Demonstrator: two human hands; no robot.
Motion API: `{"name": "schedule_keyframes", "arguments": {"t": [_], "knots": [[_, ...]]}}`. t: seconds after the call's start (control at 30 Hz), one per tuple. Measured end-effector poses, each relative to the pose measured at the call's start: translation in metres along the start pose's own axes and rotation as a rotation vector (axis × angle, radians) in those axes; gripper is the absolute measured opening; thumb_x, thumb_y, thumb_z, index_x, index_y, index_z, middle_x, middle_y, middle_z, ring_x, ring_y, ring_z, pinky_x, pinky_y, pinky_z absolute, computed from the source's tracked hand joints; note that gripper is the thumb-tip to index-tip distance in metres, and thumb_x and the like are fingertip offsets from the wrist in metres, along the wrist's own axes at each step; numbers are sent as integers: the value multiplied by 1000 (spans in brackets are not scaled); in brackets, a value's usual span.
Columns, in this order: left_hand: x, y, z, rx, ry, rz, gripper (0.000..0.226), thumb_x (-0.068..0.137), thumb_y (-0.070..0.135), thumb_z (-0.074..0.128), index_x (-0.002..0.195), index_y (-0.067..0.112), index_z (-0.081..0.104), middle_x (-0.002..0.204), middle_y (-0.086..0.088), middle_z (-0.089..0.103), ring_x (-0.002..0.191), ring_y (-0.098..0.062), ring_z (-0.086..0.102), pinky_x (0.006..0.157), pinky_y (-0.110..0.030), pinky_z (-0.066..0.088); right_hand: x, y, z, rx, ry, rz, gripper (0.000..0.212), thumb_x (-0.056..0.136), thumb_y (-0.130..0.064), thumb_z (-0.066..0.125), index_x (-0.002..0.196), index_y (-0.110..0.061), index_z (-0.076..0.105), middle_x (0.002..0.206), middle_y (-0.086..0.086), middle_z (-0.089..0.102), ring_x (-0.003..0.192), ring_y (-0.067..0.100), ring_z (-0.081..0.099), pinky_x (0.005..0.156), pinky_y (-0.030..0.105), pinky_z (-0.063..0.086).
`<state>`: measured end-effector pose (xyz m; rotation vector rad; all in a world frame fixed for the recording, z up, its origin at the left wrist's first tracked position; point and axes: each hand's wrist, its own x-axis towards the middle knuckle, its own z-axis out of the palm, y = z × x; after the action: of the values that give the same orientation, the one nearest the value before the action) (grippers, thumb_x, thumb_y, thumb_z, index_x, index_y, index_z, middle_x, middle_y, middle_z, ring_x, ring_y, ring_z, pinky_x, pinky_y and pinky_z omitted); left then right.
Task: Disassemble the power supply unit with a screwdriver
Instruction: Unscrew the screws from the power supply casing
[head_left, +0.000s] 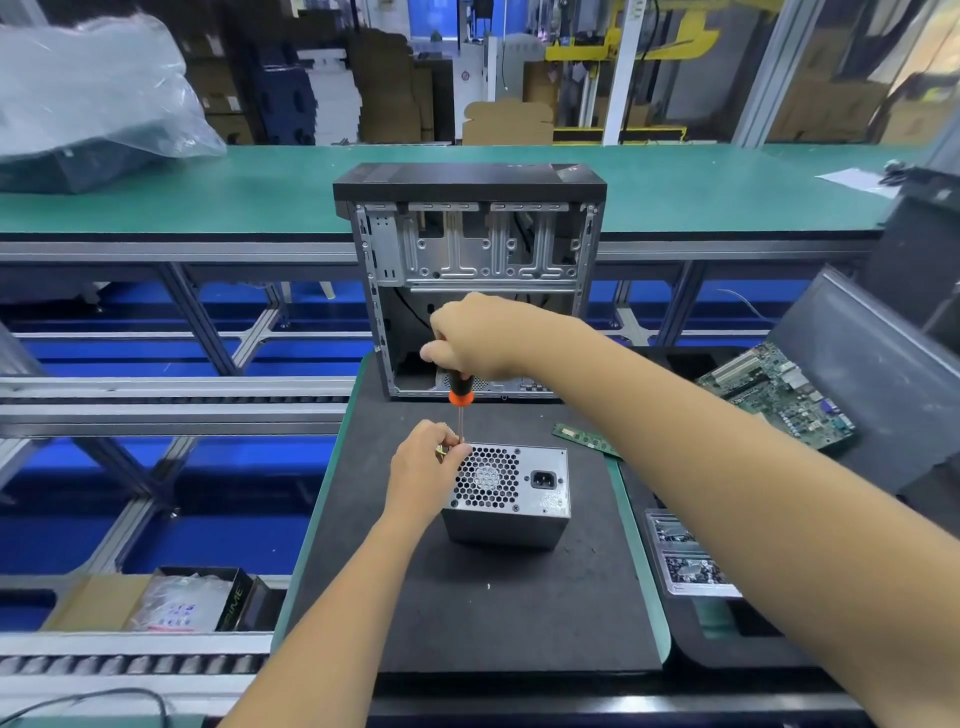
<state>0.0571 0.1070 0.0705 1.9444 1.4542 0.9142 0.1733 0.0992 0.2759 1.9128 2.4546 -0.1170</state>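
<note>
Power supply unit (506, 493) standing mid-mat on the black foam mat (467, 613), left hand (428, 470) fingers curled gripping its top left corner, right hand (475, 338) clenched around an upright screwdriver (460, 400), tip at that corner, open computer case (470, 270) at the mat's far edge

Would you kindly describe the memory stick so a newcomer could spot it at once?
Find the black mat with the open PC case at its far end. Near the mat's right edge, partly behind the right forearm, lies the memory stick: a thin green strip, far narrower than the motherboard farther right.

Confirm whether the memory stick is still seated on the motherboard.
No, the memory stick lies loose on the black mat, beside the motherboard.
</note>
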Motion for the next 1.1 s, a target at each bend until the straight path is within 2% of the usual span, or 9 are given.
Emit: {"name": "schedule_keyframes", "arguments": {"t": [0.13,0.27,0.37,0.43,0.67,0.83,0.93,1.0,1.1], "knots": [[0,-2,0,0,6,2,32,87,26,68,68,36,44,79,8,56,66,-6,54,63,-24,39,-6,4,-8,28,-105,-120,22,93,-22,53,112,-11,49,94,3,52,79,21,50,62,31,37],[1,-2,1,18,-8,6,24,87,25,67,71,30,50,78,9,54,66,-5,53,65,-24,37,-11,6,-8,199,-148,-192,29,79,-2,57,105,-14,56,98,-3,52,85,16,50,63,25,39],[1,-2,1,28,-7,0,27,87,26,68,70,32,47,75,10,53,65,-5,53,63,-23,37,-12,4,-3,164,-63,-145,23,88,-32,60,99,-13,54,92,0,55,82,20,52,67,33,43],[1,-2,1,24,-2,-8,32,87,26,67,68,36,44,76,10,55,66,-5,53,63,-23,37,-10,2,-1,13,-3,-36,37,97,-48,41,92,-12,49,82,2,49,69,19,46,58,34,35],[1,-1,1,28,-2,-5,32,87,27,67,67,36,43,78,8,56,67,-5,54,59,-17,35,-6,3,-3,98,-33,-149,14,95,-24,54,102,-13,48,84,0,52,74,18,50,58,30,35],[1,-2,2,40,-4,-3,25,87,26,67,71,30,48,77,9,54,66,-4,53,60,-20,34,-11,7,-2,372,-82,-208,29,77,5,54,101,-12,58,93,-5,59,86,15,56,70,24,47],[1,-2,1,44,-8,5,21,87,26,67,74,28,50,76,11,52,65,-3,52,62,-22,36,-11,7,4,295,-9,-195,13,84,-20,62,95,-16,55,82,-9,55,73,8,52,58,24,38],[0,-1,0,46,-2,7,26,88,26,66,72,32,47,75,10,52,65,-4,53,61,-21,36,-9,6,7,129,57,-119,29,94,-45,50,91,-17,49,75,-6,50,67,10,48,53,28,32],[-1,-1,0,34,2,4,31,87,26,66,68,36,44,75,10,53,65,-5,52,57,-16,34,-6,3,10,-90,131,4,34,102,-43,33,87,-14,43,69,-1,39,58,14,38,47,30,22]]}}
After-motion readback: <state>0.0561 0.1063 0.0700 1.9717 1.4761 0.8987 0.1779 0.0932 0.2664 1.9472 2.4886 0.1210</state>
